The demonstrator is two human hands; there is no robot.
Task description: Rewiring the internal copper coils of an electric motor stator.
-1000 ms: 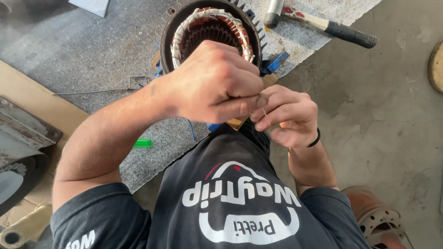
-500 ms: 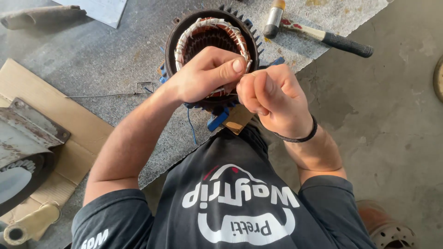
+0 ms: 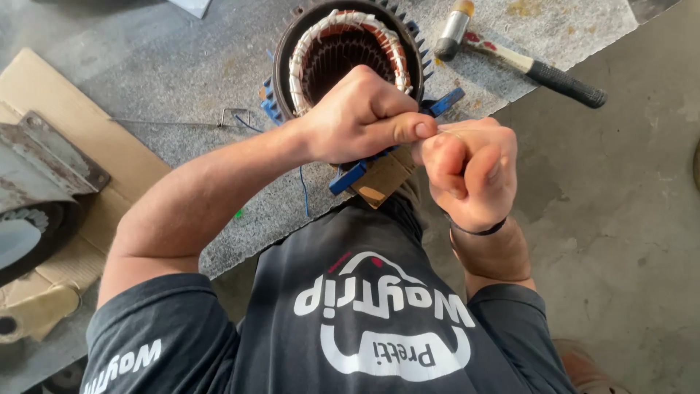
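A round motor stator point(image 3: 350, 55) with copper windings wrapped in white tape stands on a grey mat, in a dark finned housing with blue feet. My left hand point(image 3: 364, 117) is closed over the stator's near rim, thumb and forefinger pinched together. Just to its right my right hand point(image 3: 470, 171) is a fist, with a black band on the wrist. A thin pale cord point(image 3: 453, 132) runs between the two hands' fingertips. A small wooden block point(image 3: 383, 182) shows beneath the hands. My dark shirt fills the bottom of the view.
A hammer point(image 3: 525, 66) with a black grip lies on the mat point(image 3: 182, 66) to the right of the stator. Cardboard point(image 3: 44, 95) and a rusty metal motor cover point(image 3: 36, 168) lie at the left. A bent wire point(image 3: 233, 113) rests on the mat. Bare concrete floor point(image 3: 620, 219) spreads to the right.
Both hands rose from in front of my chest to the stator's near rim and drew slightly apart, now side by side. The right hand closed into a tighter fist.
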